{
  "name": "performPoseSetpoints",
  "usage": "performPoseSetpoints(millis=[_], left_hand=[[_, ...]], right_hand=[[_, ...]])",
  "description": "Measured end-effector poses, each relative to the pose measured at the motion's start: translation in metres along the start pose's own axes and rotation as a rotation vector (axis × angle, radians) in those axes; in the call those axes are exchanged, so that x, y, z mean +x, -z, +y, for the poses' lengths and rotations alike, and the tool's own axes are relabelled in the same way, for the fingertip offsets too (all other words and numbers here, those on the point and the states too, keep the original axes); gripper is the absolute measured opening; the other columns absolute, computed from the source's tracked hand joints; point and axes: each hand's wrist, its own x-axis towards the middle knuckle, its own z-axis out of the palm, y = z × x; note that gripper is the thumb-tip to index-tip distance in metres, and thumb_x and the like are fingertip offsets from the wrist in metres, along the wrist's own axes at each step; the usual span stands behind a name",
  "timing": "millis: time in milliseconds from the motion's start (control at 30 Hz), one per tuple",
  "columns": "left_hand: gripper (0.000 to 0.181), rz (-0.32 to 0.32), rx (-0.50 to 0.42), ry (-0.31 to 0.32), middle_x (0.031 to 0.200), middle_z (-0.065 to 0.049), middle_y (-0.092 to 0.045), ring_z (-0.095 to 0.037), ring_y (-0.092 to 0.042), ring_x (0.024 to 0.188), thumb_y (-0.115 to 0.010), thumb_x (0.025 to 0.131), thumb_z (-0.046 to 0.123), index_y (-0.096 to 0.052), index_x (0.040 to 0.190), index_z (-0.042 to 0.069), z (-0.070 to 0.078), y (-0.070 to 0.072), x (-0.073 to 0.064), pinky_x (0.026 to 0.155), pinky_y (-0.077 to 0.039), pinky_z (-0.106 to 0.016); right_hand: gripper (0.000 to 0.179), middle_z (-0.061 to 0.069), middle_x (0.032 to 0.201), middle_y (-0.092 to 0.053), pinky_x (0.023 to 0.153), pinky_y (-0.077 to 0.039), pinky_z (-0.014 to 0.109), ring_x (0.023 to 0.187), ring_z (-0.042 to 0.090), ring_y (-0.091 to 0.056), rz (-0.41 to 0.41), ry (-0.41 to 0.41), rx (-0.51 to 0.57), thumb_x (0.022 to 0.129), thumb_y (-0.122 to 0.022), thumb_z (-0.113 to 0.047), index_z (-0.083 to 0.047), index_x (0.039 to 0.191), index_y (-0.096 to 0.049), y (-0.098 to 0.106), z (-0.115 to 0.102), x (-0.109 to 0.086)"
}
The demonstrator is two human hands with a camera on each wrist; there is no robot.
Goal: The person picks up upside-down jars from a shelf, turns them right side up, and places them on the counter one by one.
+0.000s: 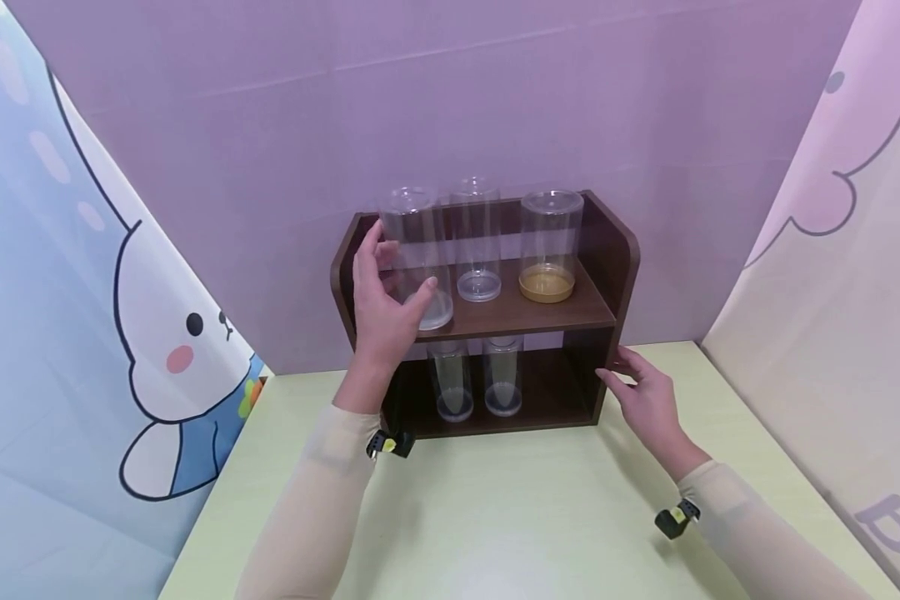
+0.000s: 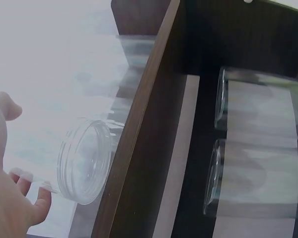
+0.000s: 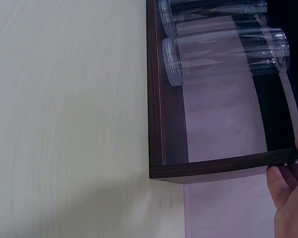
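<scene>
A brown shelf (image 1: 525, 318) with two boards stands by the back edge of the tabletop (image 1: 465, 521). The left hand (image 1: 385, 321) is up at the front left corner of the top board. Its fingers and thumb are spread wide, and they bend around a tall clear jar (image 1: 425, 254) and hold it. The thumb is on the front right side of the jar, and the fingers are on the left side. The jar is upright, with its bottom just by the board's front edge. I cannot tell if the bottom touches the board.

The right hand (image 1: 648, 404) is low down at the right side of the shelf. It pinches the front edge of the side wall, with the thumb on one side and fingers on the other.

The top board has two more upright jars. A thin clear jar (image 1: 477, 242) is near the middle, and a wide jar with a gold bottom (image 1: 551, 237) is near the right edge. On the bottom board, two clear jars (image 1: 503, 379) stand side by side near the front edge.

Behind the tabletop's back edge hangs a purple cloth (image 1: 495, 100). A bunny picture (image 1: 165, 350) is past the left edge.
</scene>
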Motion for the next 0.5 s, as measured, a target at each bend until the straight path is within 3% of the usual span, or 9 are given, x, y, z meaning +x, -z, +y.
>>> performPoseSetpoints(millis=[267,500], left_hand=[[0.090,-0.031,-0.142,-0.005,0.146,-0.011,-0.053,-0.020,-0.052,0.135,-0.083,0.094,0.014,-0.036,0.170,0.026,0.008,0.007,-0.021,0.114,-0.052,-0.049],[0.092,-0.077,-0.194,-0.005,0.146,-0.011,-0.053,-0.021,-0.053,0.138,-0.083,0.093,0.008,-0.036,0.170,0.025,0.012,0.012,-0.041,0.117,-0.050,-0.047]], right_hand=[[0.037,0.018,0.119,-0.080,0.082,-0.053,0.005,0.102,-0.020,-0.062,0.000,0.007,0.005,0.102,-0.081,-0.007,-0.001,0.138,-0.073,0.000,-0.003,0.000],[0.037,0.018,0.119,-0.080,0.082,-0.053,0.005,0.102,-0.020,-0.063,0.002,0.004,0.002,0.102,-0.081,-0.007,-0.002,0.138,-0.074,0.000,-0.002,0.000]])
